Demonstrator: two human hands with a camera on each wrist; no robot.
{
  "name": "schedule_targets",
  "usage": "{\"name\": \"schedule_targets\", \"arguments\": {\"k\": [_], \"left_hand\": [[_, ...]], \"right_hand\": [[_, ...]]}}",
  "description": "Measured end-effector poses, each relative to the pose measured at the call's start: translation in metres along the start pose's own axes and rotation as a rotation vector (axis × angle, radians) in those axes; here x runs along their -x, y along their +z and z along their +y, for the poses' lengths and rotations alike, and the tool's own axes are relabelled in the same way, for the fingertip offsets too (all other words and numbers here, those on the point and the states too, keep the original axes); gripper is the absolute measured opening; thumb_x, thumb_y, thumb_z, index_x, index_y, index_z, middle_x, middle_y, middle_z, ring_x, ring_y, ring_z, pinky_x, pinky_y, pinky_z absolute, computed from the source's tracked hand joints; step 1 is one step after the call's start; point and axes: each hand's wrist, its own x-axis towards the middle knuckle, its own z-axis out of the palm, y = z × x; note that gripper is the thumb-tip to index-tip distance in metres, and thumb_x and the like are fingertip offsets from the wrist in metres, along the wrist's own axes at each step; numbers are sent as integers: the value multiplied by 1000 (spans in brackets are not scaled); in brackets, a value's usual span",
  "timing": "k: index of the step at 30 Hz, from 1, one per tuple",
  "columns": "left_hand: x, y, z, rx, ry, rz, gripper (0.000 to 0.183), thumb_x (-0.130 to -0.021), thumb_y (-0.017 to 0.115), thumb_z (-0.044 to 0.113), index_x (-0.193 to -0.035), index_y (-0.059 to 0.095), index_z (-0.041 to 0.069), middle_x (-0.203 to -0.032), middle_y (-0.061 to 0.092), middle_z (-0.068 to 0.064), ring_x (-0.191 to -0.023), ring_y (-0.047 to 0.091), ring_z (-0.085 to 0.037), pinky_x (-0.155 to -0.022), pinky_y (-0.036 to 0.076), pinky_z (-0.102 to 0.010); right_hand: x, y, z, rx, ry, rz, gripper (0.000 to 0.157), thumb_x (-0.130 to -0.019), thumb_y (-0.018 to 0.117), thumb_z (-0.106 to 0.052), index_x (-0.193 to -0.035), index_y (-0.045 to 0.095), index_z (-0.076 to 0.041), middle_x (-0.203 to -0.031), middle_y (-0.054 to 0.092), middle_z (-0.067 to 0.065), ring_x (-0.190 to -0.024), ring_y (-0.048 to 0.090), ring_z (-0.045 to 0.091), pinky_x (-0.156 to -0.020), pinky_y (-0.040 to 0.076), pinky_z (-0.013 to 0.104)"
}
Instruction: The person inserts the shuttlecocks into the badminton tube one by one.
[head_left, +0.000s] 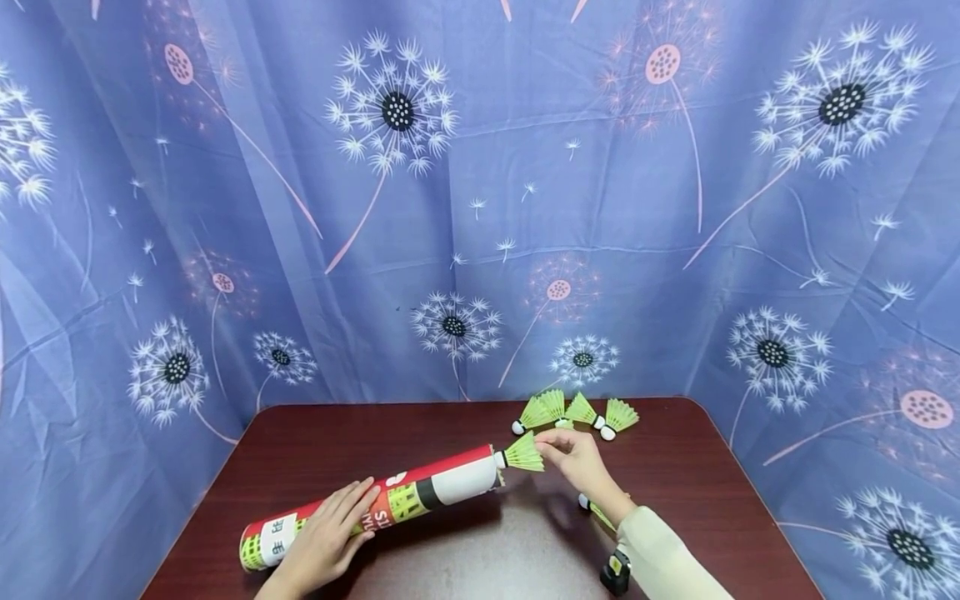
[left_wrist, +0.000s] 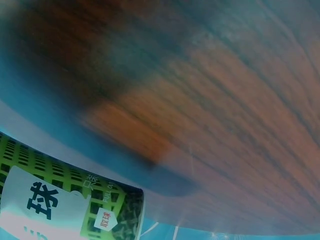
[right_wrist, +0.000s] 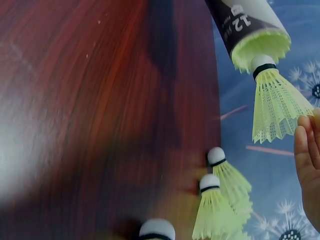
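Observation:
My left hand (head_left: 330, 529) grips a long red, white and green shuttlecock tube (head_left: 459, 482), fingers over its top and thumb on the near side. The tube slants up to the right, a shadow beneath its open end. Between the thumb and fingers of my right hand (head_left: 581, 468), the skirt edge of a yellow-green shuttlecock (head_left: 527, 454) is pinched. Its white cork points at the tube's mouth. In the right wrist view that cork overlaps the mouth, where a scalloped yellow-green skirt (right_wrist: 272, 42) lines the opening. The left wrist view catches only the tube's printed far end (left_wrist: 100, 210).
Several loose shuttlecocks (head_left: 553, 403) lie along the back edge of the dark red wooden table (head_left: 465, 571). Another shuttlecock (head_left: 600, 514) is partly hidden under my right forearm. A black wrist device (head_left: 617, 572) sits at the right cuff. Blue dandelion-print curtains (head_left: 517, 208) surround the table.

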Motion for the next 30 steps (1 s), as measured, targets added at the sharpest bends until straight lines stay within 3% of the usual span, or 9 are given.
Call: {"name": "schedule_targets", "arguments": {"k": [16, 25, 30], "left_hand": [[-3, 0, 1, 1, 1, 4, 54, -100, 47, 39, -134, 53, -3, -138, 51, -18, -111, 55, -39, -118, 18, -30], [-2, 0, 1, 18, -8, -7, 54, -99, 49, 38, -135, 52, -3, -139, 50, -18, -113, 55, -39, -118, 19, -30], [-3, 1, 0, 12, 4, 10, 54, -100, 47, 38, -134, 53, -4, -138, 51, -19, -111, 56, -40, -118, 19, -31]], "right_hand": [[-2, 28, -2, -73, 35, -82, 14, -85, 66, 7, -97, 67, 14, -93, 68, 28, -78, 67, 16, -66, 54, 19], [0, 31, -3, -70, 50, -101, 14, -86, 66, 6, -98, 67, 13, -94, 68, 28, -78, 66, 15, -68, 55, 20], [-1, 31, 8, -70, 57, -102, 16, -86, 65, 6, -99, 66, 14, -96, 67, 29, -79, 65, 10, -69, 54, 19]]}}
